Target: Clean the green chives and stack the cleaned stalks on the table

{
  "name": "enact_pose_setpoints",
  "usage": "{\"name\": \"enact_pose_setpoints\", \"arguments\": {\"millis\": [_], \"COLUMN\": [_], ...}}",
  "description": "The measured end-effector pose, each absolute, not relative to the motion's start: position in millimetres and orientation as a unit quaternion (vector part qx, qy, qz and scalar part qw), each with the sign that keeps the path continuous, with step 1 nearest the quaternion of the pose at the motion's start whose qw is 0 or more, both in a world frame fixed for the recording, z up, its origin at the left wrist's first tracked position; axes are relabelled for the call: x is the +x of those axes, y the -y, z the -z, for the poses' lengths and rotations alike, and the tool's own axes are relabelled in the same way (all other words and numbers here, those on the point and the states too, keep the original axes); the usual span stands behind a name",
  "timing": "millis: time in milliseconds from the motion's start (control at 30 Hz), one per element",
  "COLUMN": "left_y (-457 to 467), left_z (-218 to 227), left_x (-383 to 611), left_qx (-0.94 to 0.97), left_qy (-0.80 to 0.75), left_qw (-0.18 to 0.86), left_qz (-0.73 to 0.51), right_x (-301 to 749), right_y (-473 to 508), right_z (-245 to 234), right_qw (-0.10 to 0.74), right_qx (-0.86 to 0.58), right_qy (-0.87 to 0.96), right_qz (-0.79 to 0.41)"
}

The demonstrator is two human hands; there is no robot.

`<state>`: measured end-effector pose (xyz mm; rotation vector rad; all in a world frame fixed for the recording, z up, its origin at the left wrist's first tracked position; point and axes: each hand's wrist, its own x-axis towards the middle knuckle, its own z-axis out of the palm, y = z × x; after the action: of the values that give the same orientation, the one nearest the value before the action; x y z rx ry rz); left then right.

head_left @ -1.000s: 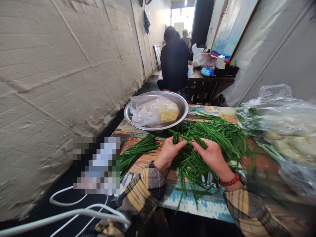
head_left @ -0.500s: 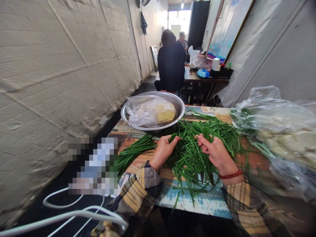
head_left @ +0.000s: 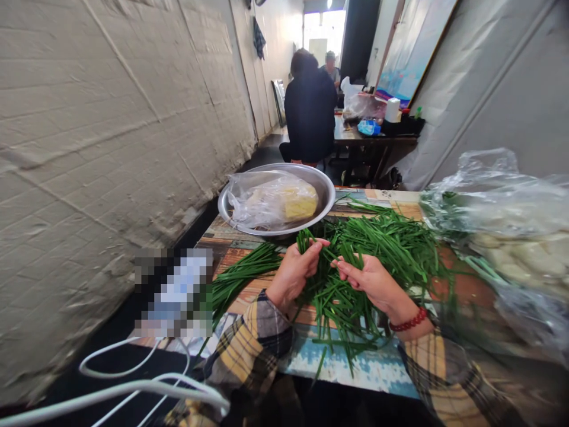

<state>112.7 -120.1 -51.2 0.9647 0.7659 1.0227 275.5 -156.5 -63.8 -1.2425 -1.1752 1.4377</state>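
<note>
My left hand is closed around a small bunch of garlic chives, whose green ends poke out above the fingers. Close by on the right, my right hand pinches more garlic chives between thumb and fingers. Both hands are held over a loose, spread-out pile of garlic chives on the wood-patterned table. To the left of my left hand lies a neater bundle of garlic chives, its blades lined up.
A metal basin with a plastic bag in it stands behind the hands. On the right are clear bags with pale pieces. White cables loop at lower left. A person in black sits farther off at another table.
My right hand has moved left, closer to my left hand. The chives in my left hand now stick up more visibly above its fingers.
</note>
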Motion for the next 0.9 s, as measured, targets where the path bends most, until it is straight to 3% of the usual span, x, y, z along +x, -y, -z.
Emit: {"name": "enact_pose_setpoints", "arguments": {"millis": [300, 500, 667, 900], "left_y": [113.9, 119.8, 124.1, 124.4], "left_z": [48.3, 50.2, 54.0, 56.7], "left_x": [107.3, 113.4, 118.6, 121.6], "left_qx": [0.378, 0.406, 0.470, 0.499], "left_qy": [-0.349, -0.324, -0.414, -0.428], "left_qw": [0.642, 0.713, 0.652, 0.619], "left_qz": [-0.568, -0.471, -0.427, -0.430], "right_x": [281.2, 278.3, 273.1, 268.8], "right_y": [151.4, 155.6, 156.6, 156.7], "right_z": [61.9, 58.4, 66.3, 69.4], "right_qw": [0.520, 0.500, 0.498, 0.509], "right_qx": [-0.452, -0.441, -0.454, -0.454], "right_qy": [0.401, 0.413, 0.441, 0.440], "right_qz": [-0.604, -0.620, -0.593, -0.584]}}
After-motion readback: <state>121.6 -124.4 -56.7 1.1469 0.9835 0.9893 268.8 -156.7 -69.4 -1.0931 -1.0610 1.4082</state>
